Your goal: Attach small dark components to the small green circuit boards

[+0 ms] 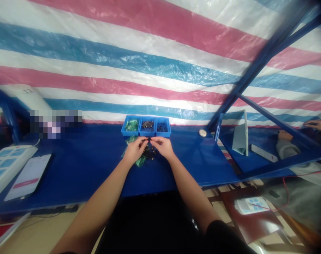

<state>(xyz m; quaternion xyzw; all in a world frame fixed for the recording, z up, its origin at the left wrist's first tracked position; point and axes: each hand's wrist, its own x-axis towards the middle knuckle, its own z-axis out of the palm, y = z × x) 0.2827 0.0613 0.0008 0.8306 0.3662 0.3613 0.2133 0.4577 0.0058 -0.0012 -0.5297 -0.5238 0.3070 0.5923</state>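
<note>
My left hand [134,151] and my right hand [163,146] meet over the middle of the blue table. Between their pinched fingertips is a small dark part [149,138], too small to name. Under and between the hands lies a pile of dark and brass-coloured pieces [149,154], with green pieces [140,161] partly hidden by my left hand. Just beyond the fingers stands a blue three-section bin [130,133]. Its left section holds green pieces [132,125], its middle one round metallic pieces [147,125], and its right one dark pieces [162,127].
A phone [29,176] and a white power strip [7,165] lie at the left. A round beige object [203,133] sits right of the bin. Blue frame bars [229,95] rise at the right, beyond which a person's grey sleeve [289,150] shows. Striped sheeting [139,60] hangs behind.
</note>
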